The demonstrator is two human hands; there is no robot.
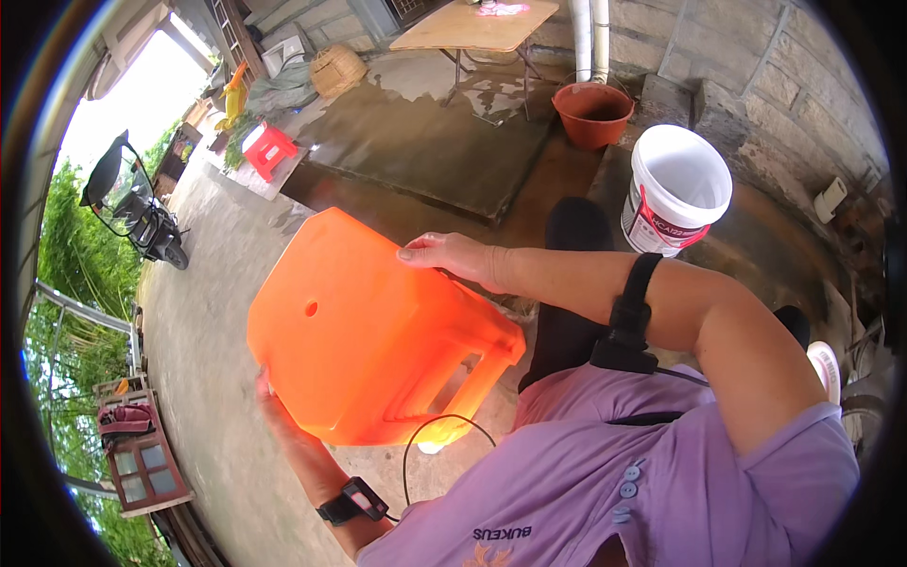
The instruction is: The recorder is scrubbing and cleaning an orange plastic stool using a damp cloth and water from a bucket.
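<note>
Before me is an orange plastic stool, tilted, with its seat turned up towards me and a small round hole in the seat. My right hand grips the seat's upper right edge, thumb on top and the other fingers hidden below. On the opposite side, my left hand holds the lower left edge, its fingers mostly concealed by the stool. The stool's open-sided legs point down and right, close to my knees. A black strapped device sits on my right forearm, another on my left wrist.
A white plastic bucket with a red handle stands by my right knee, a reddish-brown bucket beyond it. Further off are a folding table, a red stool and a wicker basket. A three-wheeler or scooter stands left on concrete.
</note>
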